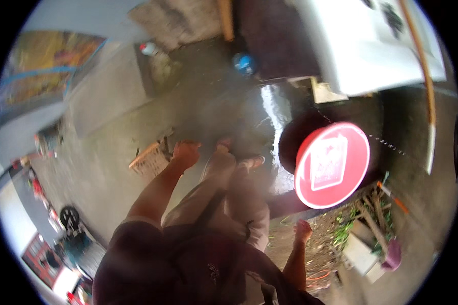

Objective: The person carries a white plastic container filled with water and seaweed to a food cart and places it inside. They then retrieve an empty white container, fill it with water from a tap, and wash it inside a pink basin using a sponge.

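Note:
My left hand hangs beside my left leg with its fingers curled. In the picture it overlaps the edge of a small slatted wooden stool; whether it grips the stool cannot be told. Low on the right, my right hand is held away from my body, bent and blurred, with no object visible in it. Beyond it a red round plastic basin with a pale rim stands tilted, a printed label on its face. My feet are on the concrete floor.
A wet strip shines on the floor beside a dark round tub. Farther ahead are a blue ball-like object and a white sheet-like surface with a pole. Sticks and a purple container lie at right.

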Motion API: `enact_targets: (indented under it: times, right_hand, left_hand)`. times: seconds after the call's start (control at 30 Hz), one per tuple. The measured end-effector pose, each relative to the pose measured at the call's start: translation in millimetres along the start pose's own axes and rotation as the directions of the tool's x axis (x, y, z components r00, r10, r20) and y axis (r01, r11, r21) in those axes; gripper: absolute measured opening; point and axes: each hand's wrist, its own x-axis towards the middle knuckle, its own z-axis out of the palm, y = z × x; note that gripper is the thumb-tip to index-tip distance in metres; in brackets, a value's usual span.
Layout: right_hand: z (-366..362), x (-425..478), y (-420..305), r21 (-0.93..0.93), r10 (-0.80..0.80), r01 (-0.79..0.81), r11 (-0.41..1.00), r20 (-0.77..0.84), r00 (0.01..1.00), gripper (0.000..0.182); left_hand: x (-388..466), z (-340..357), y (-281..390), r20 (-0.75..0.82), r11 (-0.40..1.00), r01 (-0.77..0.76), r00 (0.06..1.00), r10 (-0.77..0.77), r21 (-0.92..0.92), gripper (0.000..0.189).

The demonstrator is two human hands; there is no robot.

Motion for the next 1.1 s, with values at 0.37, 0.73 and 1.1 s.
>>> enact_targets:
  times: [0.37,0.73,1.1]
  right_hand:
    - [134.8,63.6,-54.6,-0.014,-0.247,0.273,0.962,0.378,0.892,0.011]
    - [106.7,199.8,58.5,-0.095,-0.203,0.269,0.958,0.435,0.877,0.017]
    - [5.2,296.2,108.0,-0.268,-0.413,0.461,0.846,0.217,0.885,0.016]
  left_hand:
    - [-75.9,194.4,-99.2,0.19,0.976,0.041,0.978,-0.083,0.214,0.021]
    - [-80.4,267.5,-146.5,0.399,0.89,0.295,0.813,-0.425,0.347,0.013]
    - [-78.8,274.7,30.7,0.562,0.859,0.36,0.65,-0.511,0.365,0.022]
